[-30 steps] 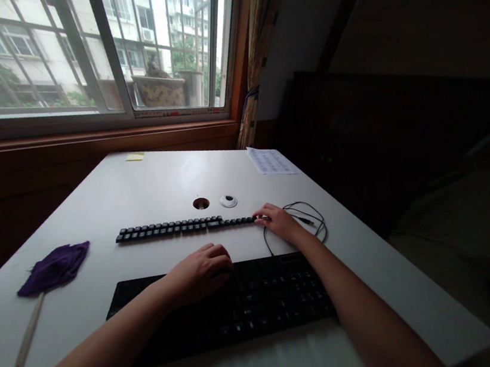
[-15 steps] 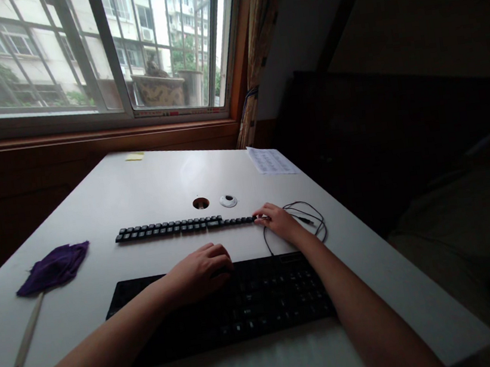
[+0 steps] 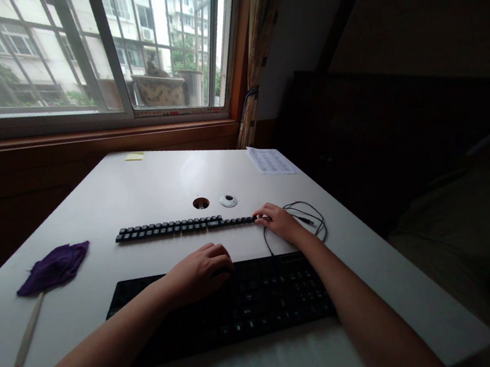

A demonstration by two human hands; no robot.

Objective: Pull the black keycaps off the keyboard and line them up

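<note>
A black keyboard (image 3: 265, 307) lies in front of me, with part of its key area in dark shadow. My left hand (image 3: 204, 268) rests over its upper middle, fingers curled inward; whatever they hold, if anything, is hidden. Beyond the keyboard, loose black keycaps (image 3: 169, 227) are lined up, in two rows on the left and a single row on the right. At the right end of that line is my right hand (image 3: 274, 219), thumb and fingers closed around a small keycap, which is mostly covered.
A thin black cable (image 3: 322, 218) coils right of my right hand. Purple cloth (image 3: 55, 267) lies at the left beside a pale-handled brush or stick (image 3: 27, 338). Farther back are a round desk hole (image 3: 201, 203), its white cover (image 3: 228, 201), a printed sheet (image 3: 271, 161) and yellow notes (image 3: 135, 156).
</note>
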